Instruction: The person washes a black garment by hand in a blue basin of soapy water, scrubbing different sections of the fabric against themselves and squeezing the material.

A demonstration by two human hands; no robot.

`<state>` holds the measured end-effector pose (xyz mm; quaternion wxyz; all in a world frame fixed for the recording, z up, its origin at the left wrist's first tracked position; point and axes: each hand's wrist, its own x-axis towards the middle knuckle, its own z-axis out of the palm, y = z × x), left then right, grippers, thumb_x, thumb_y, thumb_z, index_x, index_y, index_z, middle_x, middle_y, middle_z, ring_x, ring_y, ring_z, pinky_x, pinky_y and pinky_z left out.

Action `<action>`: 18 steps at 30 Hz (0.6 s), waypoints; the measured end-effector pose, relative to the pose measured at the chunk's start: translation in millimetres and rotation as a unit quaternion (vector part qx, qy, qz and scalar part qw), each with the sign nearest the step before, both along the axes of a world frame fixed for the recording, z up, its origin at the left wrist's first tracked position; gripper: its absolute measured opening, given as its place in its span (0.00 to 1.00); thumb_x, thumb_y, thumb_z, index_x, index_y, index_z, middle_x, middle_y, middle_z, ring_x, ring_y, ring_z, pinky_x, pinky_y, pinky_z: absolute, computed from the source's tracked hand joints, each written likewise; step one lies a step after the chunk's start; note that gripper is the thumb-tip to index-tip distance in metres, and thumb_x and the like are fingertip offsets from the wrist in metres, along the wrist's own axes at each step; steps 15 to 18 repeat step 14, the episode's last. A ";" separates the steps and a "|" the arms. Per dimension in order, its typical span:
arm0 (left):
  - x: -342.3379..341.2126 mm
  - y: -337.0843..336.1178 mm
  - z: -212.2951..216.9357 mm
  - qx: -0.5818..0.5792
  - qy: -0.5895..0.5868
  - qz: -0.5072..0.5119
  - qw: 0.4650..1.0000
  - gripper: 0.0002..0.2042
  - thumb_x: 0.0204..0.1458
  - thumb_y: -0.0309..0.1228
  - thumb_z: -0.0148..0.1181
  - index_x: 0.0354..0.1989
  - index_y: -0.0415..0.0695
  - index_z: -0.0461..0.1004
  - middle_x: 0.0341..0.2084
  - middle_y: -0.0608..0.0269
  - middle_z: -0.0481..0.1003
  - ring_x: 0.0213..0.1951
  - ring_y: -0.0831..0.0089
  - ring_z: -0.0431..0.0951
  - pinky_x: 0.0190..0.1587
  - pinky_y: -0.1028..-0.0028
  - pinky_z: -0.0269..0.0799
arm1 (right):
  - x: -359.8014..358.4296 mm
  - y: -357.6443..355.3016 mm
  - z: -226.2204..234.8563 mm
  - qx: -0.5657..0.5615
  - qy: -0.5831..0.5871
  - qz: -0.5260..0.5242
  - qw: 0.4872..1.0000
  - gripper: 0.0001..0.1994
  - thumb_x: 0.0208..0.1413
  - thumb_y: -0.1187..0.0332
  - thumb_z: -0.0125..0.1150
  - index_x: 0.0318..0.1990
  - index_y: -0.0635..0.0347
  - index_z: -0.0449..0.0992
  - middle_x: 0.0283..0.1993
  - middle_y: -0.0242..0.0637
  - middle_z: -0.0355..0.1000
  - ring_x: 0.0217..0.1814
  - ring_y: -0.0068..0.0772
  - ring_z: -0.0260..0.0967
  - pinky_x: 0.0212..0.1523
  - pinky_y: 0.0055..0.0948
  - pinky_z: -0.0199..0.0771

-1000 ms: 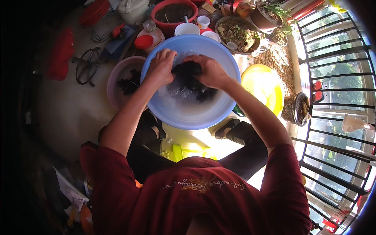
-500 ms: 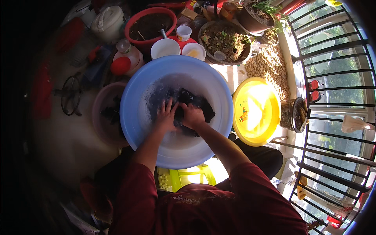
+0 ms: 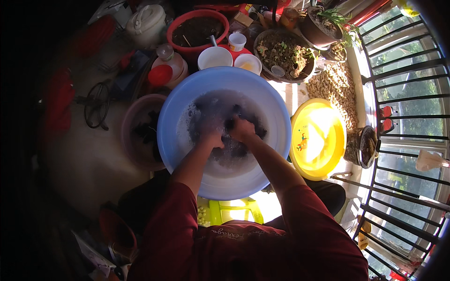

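Note:
A large blue basin [image 3: 167, 140] holds murky, sudsy water with dark cloth [image 3: 229, 123] in it, mostly under the surface. My right hand [image 3: 243, 130] is closed around a bit of this dark cloth near the basin's middle. Just left of it, my left hand [image 3: 212, 137] dips into the water; its fingers are under the cloudy surface and cannot be made out. Both forearms reach over the near rim.
A pink basin [image 3: 129, 140] with dark cloth stands at left, a yellow basin [image 3: 296, 161] at right. White bowls [image 3: 214, 57], a red pot of soil [image 3: 199, 15] and a planter [image 3: 281, 54] crowd the far side. Peanuts [image 3: 335, 84] lie near the window bars [image 3: 408, 117].
The dark cloth, bunched above the water before, has sunk and spread. My left hand's spread fingers have gone under the water. My right hand has closed on cloth. The whole view has shifted slightly.

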<state>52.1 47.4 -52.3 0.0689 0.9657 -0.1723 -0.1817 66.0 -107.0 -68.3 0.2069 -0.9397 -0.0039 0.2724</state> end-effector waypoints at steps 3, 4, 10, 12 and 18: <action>-11.1 0.4 21.5 -0.036 0.046 0.011 0.998 0.52 0.22 0.42 0.76 0.63 0.44 0.55 0.60 0.51 0.59 0.62 0.56 0.57 0.62 0.65 0.56 | -3.6 -4.0 51.3 0.023 -0.021 0.069 0.997 0.27 0.39 0.64 0.60 0.53 0.51 0.66 0.39 0.50 0.75 0.44 0.53 0.72 0.44 0.47 0.71; -14.6 2.3 31.4 -0.083 0.056 0.033 0.994 0.54 0.22 0.41 0.77 0.64 0.45 0.54 0.60 0.50 0.58 0.62 0.55 0.57 0.62 0.65 0.55 | -7.0 -4.6 77.9 0.038 -0.041 0.078 0.995 0.28 0.38 0.64 0.60 0.53 0.51 0.67 0.40 0.49 0.75 0.44 0.54 0.71 0.45 0.46 0.71; -5.8 20.7 100.1 -0.432 0.058 -0.028 0.900 0.56 0.25 0.38 0.77 0.66 0.44 0.45 0.61 0.50 0.57 0.63 0.55 0.56 0.64 0.65 0.52 | -11.9 -0.3 206.0 0.150 -0.219 0.150 0.952 0.21 0.38 0.62 0.62 0.45 0.49 0.76 0.41 0.44 0.75 0.44 0.47 0.73 0.48 0.40 0.72; -5.1 17.9 151.2 -0.522 0.094 -0.010 0.848 0.55 0.28 0.39 0.76 0.65 0.43 0.46 0.61 0.51 0.57 0.64 0.60 0.56 0.65 0.66 0.51 | -6.6 -0.6 262.4 0.177 -0.262 0.114 0.942 0.21 0.37 0.63 0.65 0.44 0.51 0.77 0.39 0.43 0.76 0.43 0.44 0.74 0.47 0.37 0.72; -2.6 22.3 192.5 -0.522 0.070 -0.025 0.850 0.49 0.33 0.33 0.75 0.65 0.45 0.49 0.61 0.55 0.56 0.63 0.62 0.56 0.65 0.66 0.50 | -3.3 -0.7 313.2 0.198 -0.303 0.098 0.927 0.22 0.37 0.64 0.65 0.45 0.51 0.77 0.42 0.42 0.76 0.45 0.36 0.75 0.49 0.33 0.72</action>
